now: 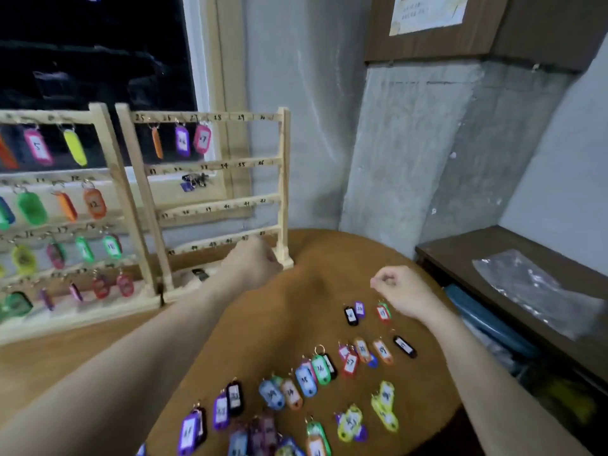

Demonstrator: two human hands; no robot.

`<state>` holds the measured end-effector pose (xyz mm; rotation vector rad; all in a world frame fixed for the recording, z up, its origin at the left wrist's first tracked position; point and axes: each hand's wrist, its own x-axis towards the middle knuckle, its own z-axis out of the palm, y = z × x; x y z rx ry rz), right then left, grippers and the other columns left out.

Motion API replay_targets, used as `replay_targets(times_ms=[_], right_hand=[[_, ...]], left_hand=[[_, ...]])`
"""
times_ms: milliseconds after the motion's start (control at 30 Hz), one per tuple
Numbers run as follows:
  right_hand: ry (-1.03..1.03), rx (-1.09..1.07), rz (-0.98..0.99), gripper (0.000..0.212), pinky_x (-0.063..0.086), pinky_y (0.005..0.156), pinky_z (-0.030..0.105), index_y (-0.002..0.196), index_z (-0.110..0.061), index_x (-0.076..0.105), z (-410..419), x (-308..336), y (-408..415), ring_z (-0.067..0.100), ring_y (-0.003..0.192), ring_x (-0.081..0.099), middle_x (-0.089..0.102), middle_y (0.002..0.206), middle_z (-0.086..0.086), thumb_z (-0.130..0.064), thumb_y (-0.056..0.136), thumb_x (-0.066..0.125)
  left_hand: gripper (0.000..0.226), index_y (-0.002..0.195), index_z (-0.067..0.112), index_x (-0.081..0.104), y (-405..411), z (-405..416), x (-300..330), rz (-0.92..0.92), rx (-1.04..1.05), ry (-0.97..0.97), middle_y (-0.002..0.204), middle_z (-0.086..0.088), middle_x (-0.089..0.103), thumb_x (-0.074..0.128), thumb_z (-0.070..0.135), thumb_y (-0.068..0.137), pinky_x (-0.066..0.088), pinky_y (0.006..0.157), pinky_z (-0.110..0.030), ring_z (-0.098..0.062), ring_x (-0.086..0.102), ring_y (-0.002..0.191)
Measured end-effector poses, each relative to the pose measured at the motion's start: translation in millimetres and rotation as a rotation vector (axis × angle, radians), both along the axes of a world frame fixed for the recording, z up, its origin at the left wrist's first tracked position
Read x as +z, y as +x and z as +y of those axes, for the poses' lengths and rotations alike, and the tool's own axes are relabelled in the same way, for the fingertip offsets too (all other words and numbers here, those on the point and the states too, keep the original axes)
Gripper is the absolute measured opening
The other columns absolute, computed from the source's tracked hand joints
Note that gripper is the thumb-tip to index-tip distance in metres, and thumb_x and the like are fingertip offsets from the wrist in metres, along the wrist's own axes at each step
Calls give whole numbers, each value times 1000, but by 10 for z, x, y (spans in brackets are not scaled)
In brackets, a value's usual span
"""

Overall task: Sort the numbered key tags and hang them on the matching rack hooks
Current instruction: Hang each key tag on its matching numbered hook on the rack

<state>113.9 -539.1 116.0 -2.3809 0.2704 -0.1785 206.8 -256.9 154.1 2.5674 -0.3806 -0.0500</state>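
Two wooden racks stand at the left. The left rack [108, 179] is full of coloured tags. The right rack [283, 179] carries an orange, a purple and a pink tag [202, 138] on its top rail, under 25 to 27. Several loose key tags [306, 380] lie spread over the round brown table [316, 258]. My left hand [255, 260] is curled in front of the right rack's bottom rail, near its right post, with no tag visible in it. My right hand [399, 291] hovers with fingers curled, thumb and forefinger together, just above a red tag [383, 313].
A dark clip or key bunch [194, 182] hangs behind the right rack's second rail. A concrete wall stands behind the table. A dark wooden shelf [493, 245] with a clear plastic bag [533, 284] sits to the right, beyond the table's edge.
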Motion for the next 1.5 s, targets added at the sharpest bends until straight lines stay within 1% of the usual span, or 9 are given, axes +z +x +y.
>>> replay_targets(times_ms=[100,200,400,500,833,1100,1200,1333,1500], right_hand=[[-39,-47,46,14,41,61,14,86,-20,74,-206,-271,-248,2,75,63,70,78,-12,-24,97,66],[-42,-92,40,15,43,64,18,80,-26,71,-227,-444,-329,7,79,65,70,80,-10,-24,94,68],[-293,-128,-17,8,40,96,31,97,-27,72,-23,-779,-244,14,109,46,58,109,-12,-34,94,69],[-309,-173,-36,11,41,100,36,100,-29,73,9,-860,-141,17,115,47,61,114,-9,-36,95,66],[-404,-136,-6,33,35,102,36,108,-31,71,-65,-912,161,18,117,45,57,112,-6,-57,89,66],[-343,-8,120,24,38,105,39,110,-31,69,-36,-821,304,18,118,46,49,104,-9,-45,90,72],[-379,20,124,17,37,103,36,106,-32,65,-19,-769,337,15,114,44,47,102,-11,-40,92,71],[-519,54,-56,11,39,95,32,94,-30,52,33,-797,240,10,98,44,52,94,-14,-29,98,62],[-417,32,-206,8,37,84,25,98,-25,50,43,-780,148,3,75,48,60,87,-12,-22,101,56]], left_hand=[[17,86,8,78,-199,-369,-415,92,-143,-8,87,-12,75,72,23,84,56,66,-30,-17,66,68],[18,91,10,78,-282,-742,-755,158,-224,-4,93,-8,75,72,25,86,55,79,-32,-19,67,87],[29,120,14,69,-188,-1196,-1129,170,-207,-115,120,-6,70,67,24,93,50,95,-31,-23,64,112],[26,119,18,69,-113,-1254,-1245,149,-205,-177,117,-1,71,66,26,95,47,97,-30,-20,63,113],[8,99,22,73,11,-1235,-1477,7,-276,-266,83,17,60,69,21,92,34,68,-7,-4,54,81],[14,83,26,71,63,-1218,-1529,7,-236,-390,82,18,67,66,22,95,36,70,-5,6,57,80],[14,85,28,71,64,-1196,-1514,25,-207,-468,86,16,70,64,23,97,42,76,-13,3,61,86],[14,91,27,70,44,-1176,-1475,55,-190,-516,89,14,69,60,26,100,46,82,-21,1,61,90],[13,90,26,70,60,-1172,-1499,65,-192,-554,90,11,70,60,26,100,51,89,-33,-6,63,93]])
